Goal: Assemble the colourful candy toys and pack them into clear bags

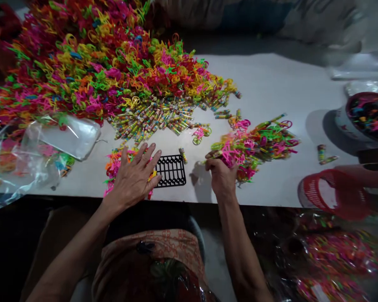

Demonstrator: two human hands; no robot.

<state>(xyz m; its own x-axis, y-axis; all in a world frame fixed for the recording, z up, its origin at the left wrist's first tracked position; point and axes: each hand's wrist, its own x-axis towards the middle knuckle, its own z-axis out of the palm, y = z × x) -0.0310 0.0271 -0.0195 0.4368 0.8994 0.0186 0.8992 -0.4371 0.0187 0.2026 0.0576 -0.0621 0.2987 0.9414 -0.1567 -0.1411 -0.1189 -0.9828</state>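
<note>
My left hand [135,174] lies with fingers spread over the left part of a black plastic rack [170,171] with rows of slots. Pink, orange and green plastic toys [112,167] stick out from under and beside it. My right hand [223,174] has its fingers pinched together at the left side of a heap of toy-topped tubes [264,144]. A thin, yellowish tube tip, slightly blurred, pokes out of its fingertips. One loose tube [183,156] rests against the rack's right end. A pink and green toy piece [200,134] lies between the heaps.
A large mound of bright plastic toys [91,71] fills the back left, with many small striped tubes [154,115] along its front. Clear plastic bags [71,136] lie at left. On the right are a filled bowl [346,121], a red basket [324,191] and two loose tubes [329,160].
</note>
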